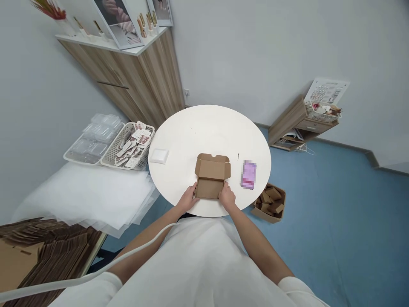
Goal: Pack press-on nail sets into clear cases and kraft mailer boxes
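A small brown cardboard box sits at the near edge of a round white table, its lid raised and leaning back from me. The inside of the box looks bare. My left hand grips its left wall, with the thumb at the front corner. On the opposite side, my right hand is closed around the right wall. To the right of the box lies a purple, pixelated rectangular item. A small white stack of sheets or pouches rests near the table's left edge.
Left of the table are a white basket of printed cards, a tray of clear plastic cases, white foam sheets and flattened cardboard. A carton of folded boxes stands on the floor at right. A white cable crosses my left arm.
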`<act>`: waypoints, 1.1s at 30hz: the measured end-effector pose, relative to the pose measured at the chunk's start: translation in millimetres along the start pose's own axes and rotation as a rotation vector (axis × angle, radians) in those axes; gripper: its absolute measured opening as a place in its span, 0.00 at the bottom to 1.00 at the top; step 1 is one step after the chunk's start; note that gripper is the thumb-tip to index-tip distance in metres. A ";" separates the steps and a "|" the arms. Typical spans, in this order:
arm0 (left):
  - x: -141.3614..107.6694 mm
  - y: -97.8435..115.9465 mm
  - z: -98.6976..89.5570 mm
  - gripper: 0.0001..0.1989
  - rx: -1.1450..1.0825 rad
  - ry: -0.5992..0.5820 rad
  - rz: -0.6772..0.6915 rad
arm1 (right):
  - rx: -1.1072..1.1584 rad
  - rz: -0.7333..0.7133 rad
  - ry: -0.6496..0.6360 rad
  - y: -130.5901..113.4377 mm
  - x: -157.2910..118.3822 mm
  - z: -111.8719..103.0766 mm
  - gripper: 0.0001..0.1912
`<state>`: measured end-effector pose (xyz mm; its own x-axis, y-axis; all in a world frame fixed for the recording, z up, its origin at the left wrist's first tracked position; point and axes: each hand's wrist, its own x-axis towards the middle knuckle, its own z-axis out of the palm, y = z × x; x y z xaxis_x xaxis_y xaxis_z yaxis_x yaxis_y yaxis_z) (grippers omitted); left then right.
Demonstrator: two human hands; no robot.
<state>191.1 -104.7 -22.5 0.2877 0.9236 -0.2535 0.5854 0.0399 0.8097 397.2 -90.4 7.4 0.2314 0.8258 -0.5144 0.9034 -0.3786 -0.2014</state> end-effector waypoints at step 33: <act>8.1 6.3 -37.6 0.46 -0.091 0.060 -0.208 | 0.436 -0.131 0.237 2.2 -0.5 -13.7 0.38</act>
<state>168.6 -82.7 0.4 0.1210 0.9127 -0.3904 0.5561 0.2635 0.7883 404.0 -85.9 18.6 0.2473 0.9309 -0.2687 0.7072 -0.3630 -0.6067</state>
